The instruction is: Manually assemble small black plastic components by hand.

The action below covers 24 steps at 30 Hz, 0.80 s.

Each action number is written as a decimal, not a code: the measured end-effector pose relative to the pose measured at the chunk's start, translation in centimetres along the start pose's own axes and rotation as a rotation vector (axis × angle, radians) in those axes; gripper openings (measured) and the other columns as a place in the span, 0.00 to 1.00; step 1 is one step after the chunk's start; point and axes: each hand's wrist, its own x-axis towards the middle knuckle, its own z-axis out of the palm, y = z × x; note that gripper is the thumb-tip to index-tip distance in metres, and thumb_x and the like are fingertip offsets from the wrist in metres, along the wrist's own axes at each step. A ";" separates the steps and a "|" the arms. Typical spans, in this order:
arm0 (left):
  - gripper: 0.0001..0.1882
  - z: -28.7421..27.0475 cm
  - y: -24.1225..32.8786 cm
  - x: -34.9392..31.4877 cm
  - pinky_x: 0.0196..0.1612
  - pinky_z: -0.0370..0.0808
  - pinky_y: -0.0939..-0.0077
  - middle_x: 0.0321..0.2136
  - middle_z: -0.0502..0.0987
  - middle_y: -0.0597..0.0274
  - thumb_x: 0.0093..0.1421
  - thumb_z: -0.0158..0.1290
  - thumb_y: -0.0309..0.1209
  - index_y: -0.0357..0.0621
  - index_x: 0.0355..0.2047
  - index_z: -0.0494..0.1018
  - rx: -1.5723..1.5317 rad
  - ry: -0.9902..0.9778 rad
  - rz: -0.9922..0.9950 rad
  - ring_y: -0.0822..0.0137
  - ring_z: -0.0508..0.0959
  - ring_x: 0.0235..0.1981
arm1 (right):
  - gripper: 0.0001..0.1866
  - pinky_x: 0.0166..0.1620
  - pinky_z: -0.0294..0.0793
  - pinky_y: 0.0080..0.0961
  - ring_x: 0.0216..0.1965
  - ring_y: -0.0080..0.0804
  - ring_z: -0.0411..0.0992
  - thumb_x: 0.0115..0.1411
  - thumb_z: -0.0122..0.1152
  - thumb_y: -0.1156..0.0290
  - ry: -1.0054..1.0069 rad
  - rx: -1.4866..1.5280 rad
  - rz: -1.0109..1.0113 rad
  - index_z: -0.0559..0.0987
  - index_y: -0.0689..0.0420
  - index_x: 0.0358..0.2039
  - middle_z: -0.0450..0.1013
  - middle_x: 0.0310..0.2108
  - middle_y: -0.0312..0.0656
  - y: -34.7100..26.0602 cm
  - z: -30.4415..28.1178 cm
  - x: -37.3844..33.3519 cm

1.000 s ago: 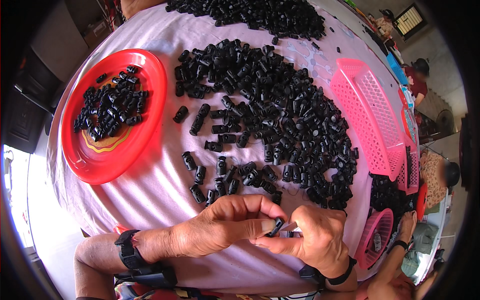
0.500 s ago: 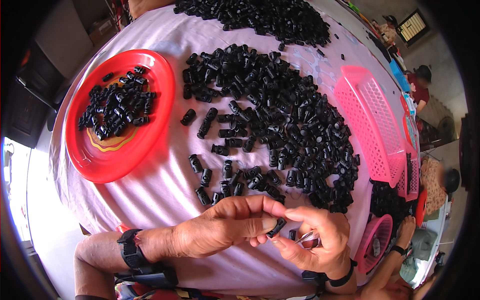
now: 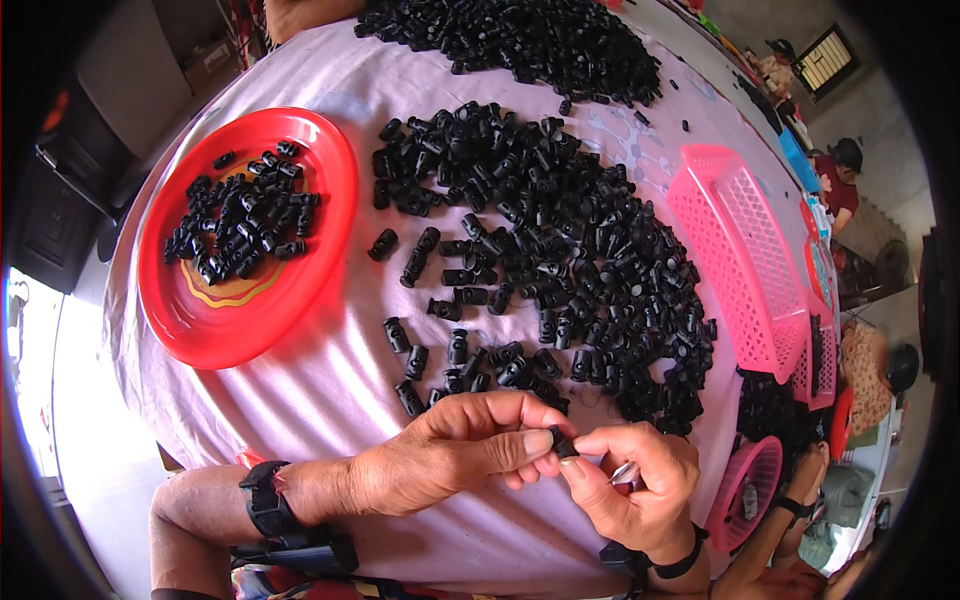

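Observation:
Between the fingertips of my left hand [image 3: 455, 445] is one black plastic cord lock [image 3: 562, 443], pinched by the thumb and forefinger. My right hand [image 3: 640, 485] meets it from the other side, its thumb and forefinger at the cord lock's end. A small shiny metal tool [image 3: 624, 474] lies within the curled right fingers; its exact kind is mostly hidden. Just beyond both hands spreads a large heap of similar black cord locks [image 3: 600, 265]. On the left, a red plate [image 3: 205, 335] carries a smaller batch of them.
Another black heap [image 3: 520, 45] covers the far side of the pink tablecloth [image 3: 350, 420]. Pink plastic baskets [image 3: 735, 260] line the right, with a round pink basket [image 3: 745, 495] nearer. A co-worker's forearms [image 3: 775, 530] come in beside it.
The cord lock has turned between my fingers, and my right thumb and forefinger have closed in on its end. The table view has shifted slightly down.

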 end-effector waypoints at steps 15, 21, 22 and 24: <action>0.15 -0.1 -0.5 0.2 0.44 0.70 0.81 0.41 0.73 0.67 0.68 0.45 0.34 0.41 0.50 0.70 0.012 0.035 -0.005 0.79 0.71 0.38 | 0.18 0.16 0.62 0.21 0.11 0.23 0.62 0.48 0.68 0.74 0.014 -0.351 -0.452 0.79 0.55 0.42 0.62 0.12 0.29 1.0 0.0 -0.2; 0.14 0.2 -0.5 0.3 0.45 0.70 0.81 0.42 0.73 0.67 0.68 0.44 0.34 0.41 0.49 0.70 0.056 0.055 -0.021 0.78 0.71 0.39 | 0.20 0.16 0.59 0.20 0.12 0.20 0.58 0.48 0.67 0.74 -0.072 -0.539 -0.580 0.78 0.51 0.45 0.55 0.14 0.27 -0.1 -0.1 -0.4; 0.14 0.2 -0.5 0.3 0.45 0.70 0.81 0.43 0.73 0.67 0.68 0.44 0.34 0.40 0.49 0.69 0.041 0.043 -0.026 0.78 0.71 0.40 | 0.19 0.16 0.58 0.19 0.12 0.19 0.58 0.49 0.66 0.75 -0.088 -0.524 -0.585 0.78 0.51 0.44 0.53 0.14 0.26 0.0 -0.1 -0.5; 0.14 0.3 -0.6 0.4 0.46 0.70 0.80 0.43 0.72 0.66 0.68 0.43 0.34 0.40 0.49 0.69 0.023 0.023 -0.026 0.77 0.72 0.41 | 0.19 0.16 0.58 0.19 0.12 0.19 0.58 0.49 0.66 0.75 -0.114 -0.492 -0.576 0.78 0.51 0.44 0.53 0.14 0.26 -0.2 -0.2 -0.4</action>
